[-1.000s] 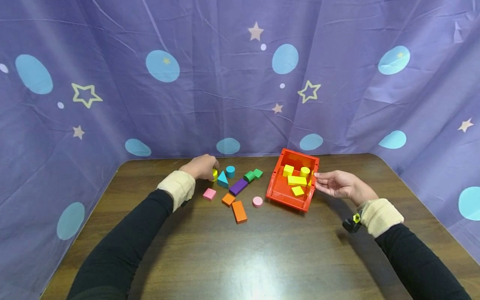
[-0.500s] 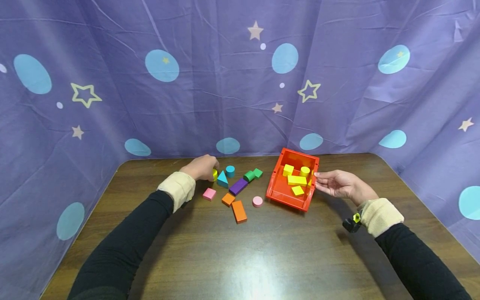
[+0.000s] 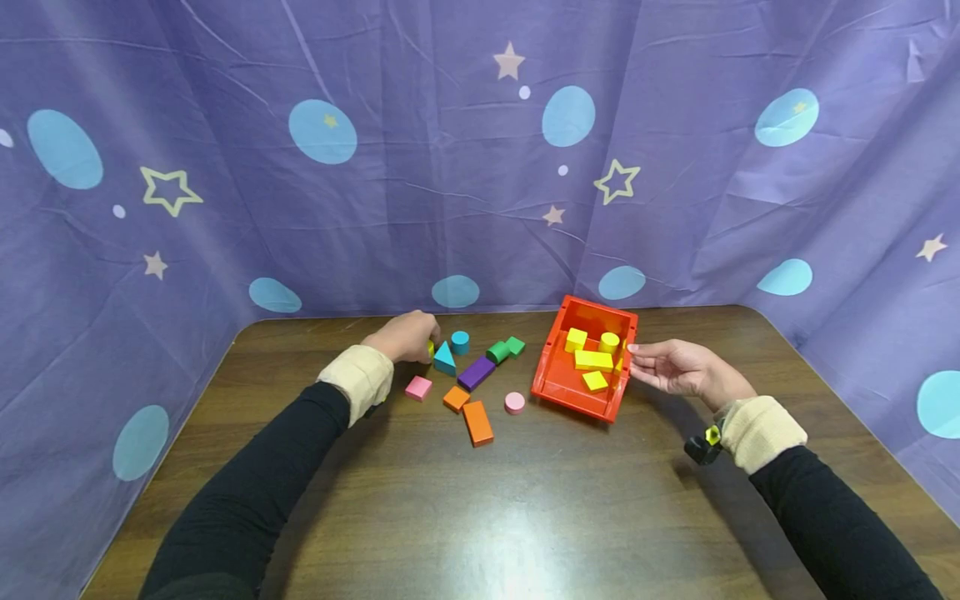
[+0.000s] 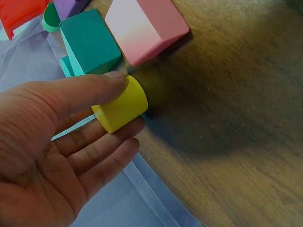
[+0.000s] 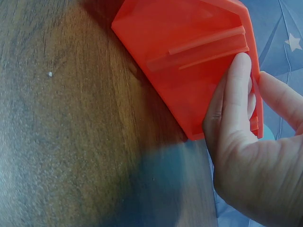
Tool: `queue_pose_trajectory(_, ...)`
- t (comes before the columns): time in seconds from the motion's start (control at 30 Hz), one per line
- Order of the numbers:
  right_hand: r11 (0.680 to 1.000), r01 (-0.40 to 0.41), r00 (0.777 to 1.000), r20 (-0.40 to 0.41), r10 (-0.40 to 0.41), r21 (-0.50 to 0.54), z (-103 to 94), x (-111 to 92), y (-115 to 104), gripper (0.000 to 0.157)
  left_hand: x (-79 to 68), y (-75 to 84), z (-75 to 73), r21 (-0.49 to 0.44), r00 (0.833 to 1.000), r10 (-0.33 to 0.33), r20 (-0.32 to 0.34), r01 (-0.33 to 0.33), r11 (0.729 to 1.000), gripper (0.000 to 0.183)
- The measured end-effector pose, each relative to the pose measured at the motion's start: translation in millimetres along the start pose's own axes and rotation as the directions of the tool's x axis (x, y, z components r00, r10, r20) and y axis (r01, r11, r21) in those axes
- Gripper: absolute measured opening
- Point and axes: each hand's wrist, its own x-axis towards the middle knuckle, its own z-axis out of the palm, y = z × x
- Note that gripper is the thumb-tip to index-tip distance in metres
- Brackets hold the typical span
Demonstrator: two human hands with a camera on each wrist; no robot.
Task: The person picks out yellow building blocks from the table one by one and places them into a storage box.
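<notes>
My left hand (image 3: pixel 405 337) pinches a yellow cylinder block (image 4: pixel 124 106) between thumb and fingers, low over the table at the far left of the block group. Right beside it stand a blue triangular block (image 3: pixel 445 360) and a pink block (image 3: pixel 418 387). On the other side, my right hand (image 3: pixel 678 369) grips the right rim of a red plastic bin (image 3: pixel 557 385), thumb and fingers on either side of the rim in the right wrist view. Inside the bin lie several yellow blocks, among them a long rectangular block (image 3: pixel 593 361) and a cylinder (image 3: pixel 609 342).
Between the hands, loose blocks lie on the wooden table (image 3: pixel 420 517): a blue cylinder (image 3: pixel 460 342), two green blocks (image 3: pixel 498 352), a purple block (image 3: pixel 476 373), two orange blocks (image 3: pixel 478 423) and a pink disc (image 3: pixel 514 403). A purple curtain (image 3: pixel 390 233) hangs along the back edge.
My left hand has shifted very slightly to the right with the yellow cylinder, which now shows less in the head view. The right hand and the bin stay put.
</notes>
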Motion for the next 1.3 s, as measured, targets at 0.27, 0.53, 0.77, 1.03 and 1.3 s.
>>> queue_pose_trajectory(0.27, 1.0, -0.021, 1.0, 0.016, 0.021, 0.02, 0.9, 1, 0, 0.032, 1.8, -0.7, 1.8, 0.003, 1.0, 0.011, -0.001, -0.011, 1.0, 0.021)
queue_pose_trajectory(0.53, 1.0, -0.015, 1.0, 0.015, 0.015, 0.023, 1.4, 0, 0, 0.029, 2.0, -0.3, 2.3, 0.008, 1.0, 0.004, -0.002, -0.004, 1.0, 0.022)
queue_pose_trajectory(0.77, 1.0, -0.016, 1.0, 0.004, 0.015, 0.024, 2.1, 0, 0, 0.03, 2.3, -1.3, 3.3, -0.018, 1.0, 0.008, -0.007, -0.008, 1.0, 0.013)
queue_pose_trajectory(1.03, 0.999, -0.015, 0.999, -0.032, 0.016, 0.04, 2.3, 0, 0, 0.028, -0.3, -5.9, 4.4, -0.014, 1.0, 0.003, -0.017, -0.004, 1.0, 0.012)
queue_pose_trajectory(1.3, 0.999, -0.009, 0.999, -0.032, 0.01, 0.031, 3.0, -1, -1, 0.028, -8.2, -10.2, -3.1, 0.0, 0.999, -0.01, -0.034, 0.01, 1.0, 0.02)
